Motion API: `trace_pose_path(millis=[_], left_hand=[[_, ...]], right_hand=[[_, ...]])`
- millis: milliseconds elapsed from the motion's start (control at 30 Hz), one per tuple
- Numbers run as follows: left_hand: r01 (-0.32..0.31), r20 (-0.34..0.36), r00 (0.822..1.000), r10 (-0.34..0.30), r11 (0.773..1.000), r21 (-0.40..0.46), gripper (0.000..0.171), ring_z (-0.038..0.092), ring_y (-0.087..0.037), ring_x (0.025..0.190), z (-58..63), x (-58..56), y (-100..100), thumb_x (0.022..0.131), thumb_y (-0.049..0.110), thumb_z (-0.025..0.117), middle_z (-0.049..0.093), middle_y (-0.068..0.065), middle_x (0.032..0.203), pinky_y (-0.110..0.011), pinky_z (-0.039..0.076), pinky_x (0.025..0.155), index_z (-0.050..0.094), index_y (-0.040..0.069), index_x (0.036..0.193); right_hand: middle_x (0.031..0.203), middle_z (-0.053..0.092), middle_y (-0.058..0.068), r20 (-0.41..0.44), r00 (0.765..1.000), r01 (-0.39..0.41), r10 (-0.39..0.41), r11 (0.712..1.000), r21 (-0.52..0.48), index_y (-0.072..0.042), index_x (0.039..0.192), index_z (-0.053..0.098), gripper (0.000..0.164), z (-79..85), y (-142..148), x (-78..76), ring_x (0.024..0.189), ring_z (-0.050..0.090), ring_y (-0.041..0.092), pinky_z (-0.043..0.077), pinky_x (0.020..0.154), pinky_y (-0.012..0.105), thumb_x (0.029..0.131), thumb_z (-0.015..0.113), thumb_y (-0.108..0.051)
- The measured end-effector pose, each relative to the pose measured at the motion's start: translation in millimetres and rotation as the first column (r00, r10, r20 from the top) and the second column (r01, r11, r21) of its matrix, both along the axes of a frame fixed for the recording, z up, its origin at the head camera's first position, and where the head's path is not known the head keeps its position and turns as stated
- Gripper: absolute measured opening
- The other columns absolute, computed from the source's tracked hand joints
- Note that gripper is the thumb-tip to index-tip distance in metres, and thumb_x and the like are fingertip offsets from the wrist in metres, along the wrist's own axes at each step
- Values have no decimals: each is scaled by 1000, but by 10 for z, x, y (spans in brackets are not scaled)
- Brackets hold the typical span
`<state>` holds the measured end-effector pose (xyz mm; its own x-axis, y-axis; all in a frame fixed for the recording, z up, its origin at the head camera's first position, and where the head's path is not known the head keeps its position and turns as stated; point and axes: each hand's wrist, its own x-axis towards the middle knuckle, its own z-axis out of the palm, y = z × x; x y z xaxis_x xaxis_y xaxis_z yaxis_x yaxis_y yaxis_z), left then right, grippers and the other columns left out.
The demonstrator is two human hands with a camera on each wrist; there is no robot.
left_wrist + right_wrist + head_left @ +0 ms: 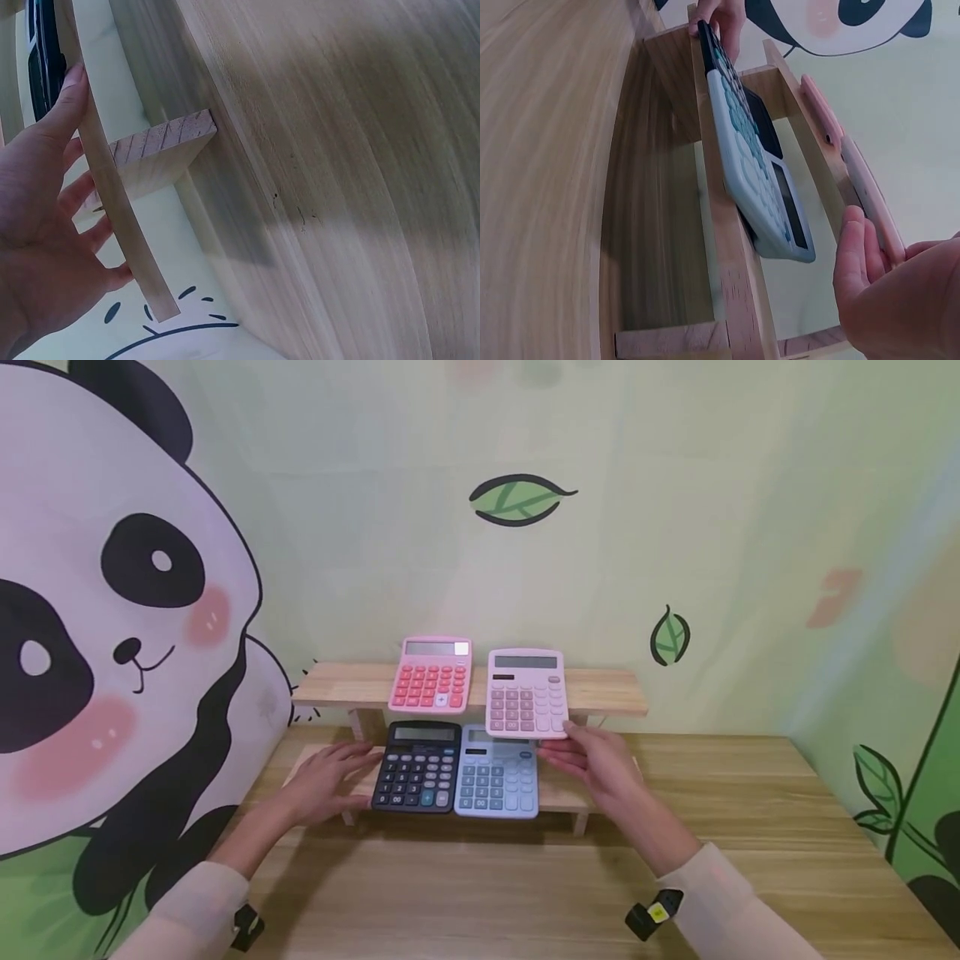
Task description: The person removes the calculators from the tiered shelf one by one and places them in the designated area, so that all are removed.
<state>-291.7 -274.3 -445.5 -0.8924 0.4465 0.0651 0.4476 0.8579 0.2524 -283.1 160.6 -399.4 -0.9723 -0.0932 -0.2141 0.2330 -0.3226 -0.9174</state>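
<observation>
My right hand (600, 758) holds a light pink calculator (527, 693) by its lower right corner, thumb at the edge and fingers below. In the right wrist view that pink calculator (871, 196) leans at the upper shelf board. My left hand (326, 781) rests at the left side of a black calculator (417, 767), its fingers spread loosely. The left wrist view shows the thumb (71, 94) by the calculator and the board's edge. A light blue calculator (497, 781) stands beside the black one, its top overlapped by the light pink one. A darker pink calculator (431, 675) sits upper left.
A two-tier wooden shelf (615, 691) carries the calculators and stands on a wood-grain table (525, 885). Behind it hangs a pale green backdrop (390, 535) with a large panda (90, 635) at left. A shelf leg (161, 154) shows in the left wrist view.
</observation>
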Motion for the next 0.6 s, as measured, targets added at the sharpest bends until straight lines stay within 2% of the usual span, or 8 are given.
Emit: trace_pose_path(millis=[233,400,600], left_hand=[[13,-16,1000,-13,1000,25,77,34,-54,149,-41,4,-19,92,43,81,41,-22,165,-75,27,118,53,13,157],[27,-28,999,-26,999,31,79,34,-54,149,-100,-15,-40,92,52,78,42,-21,165,-76,26,117,53,15,157],[16,-37,999,-16,1000,20,80,34,-53,149,-120,-31,-76,93,58,75,41,-20,166,-76,27,117,53,17,158]], right_hand=[[124,72,20,0,1000,1,-1,1000,-29,1,147,54,44,-11,10,-62,118,71,34,54,108,43,113,53,-27],[132,68,16,-9,1000,18,-18,998,-53,2,151,50,47,18,-20,-141,116,69,26,52,111,41,113,52,-25],[141,60,15,-10,1000,11,-12,999,-47,0,153,48,47,58,-64,-199,119,65,22,54,108,35,114,51,-24]])
